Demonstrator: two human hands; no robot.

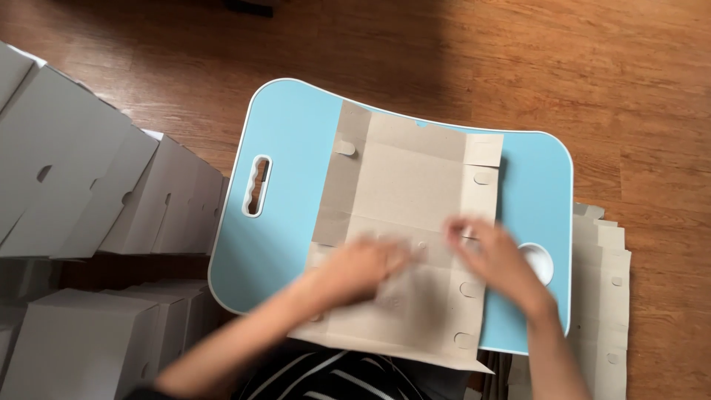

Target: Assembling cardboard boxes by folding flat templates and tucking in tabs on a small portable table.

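1. My left hand (361, 268) and right hand (495, 261) both press on the flat, unfolded brown cardboard box blank (415, 194); motion blur hides whether the fingers are spread or pinching.
2. The blank lies on the light-blue lap tray (285, 133), long axis running away from me, equally near both hands.

Flat unfolded cardboard box blank (411, 222): dull grey-brown, plain. Light blue plastic lap tabletop (289, 148): white rim, white-edged handle slot. Folded grey-white cardboard boxes (89, 178): unprinted. Stack of flat cardboard blanks (603, 296): pale grey-beige. Wooden floor (518, 59): reddish-brown, streaked grain. Striped garment (333, 378): black with white stripes.
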